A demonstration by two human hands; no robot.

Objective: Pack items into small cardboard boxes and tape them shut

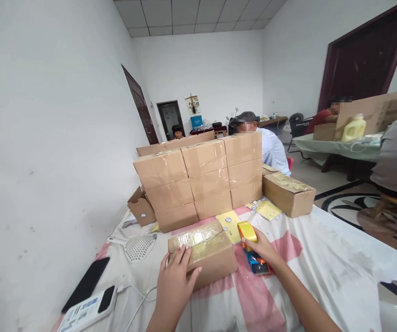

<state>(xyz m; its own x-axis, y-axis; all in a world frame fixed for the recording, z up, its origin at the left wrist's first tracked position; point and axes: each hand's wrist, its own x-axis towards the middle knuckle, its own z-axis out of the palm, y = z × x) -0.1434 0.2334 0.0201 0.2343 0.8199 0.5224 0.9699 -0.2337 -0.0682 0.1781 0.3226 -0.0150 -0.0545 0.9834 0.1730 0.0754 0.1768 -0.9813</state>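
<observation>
A closed cardboard box (215,260) with shiny clear tape across its top sits on the cloth-covered table in front of me. My left hand (177,281) lies on the left end of this box, fingers spread over the top and thumb down on the near side. Just right of the box, my right hand (265,249) grips a tape dispenser (247,231) with a yellow roll and a blue and orange frame. The dispenser's lower end points toward me, apart from the box. Part of its far side is hidden by my fingers.
Stacked cardboard boxes (205,180) form a wall behind. Another taped box (290,191) stands at the right, near yellow patterned sheets (231,226). A white mesh piece (139,248), a black phone (86,283) and a white cabled device (90,311) lie left. People sit beyond.
</observation>
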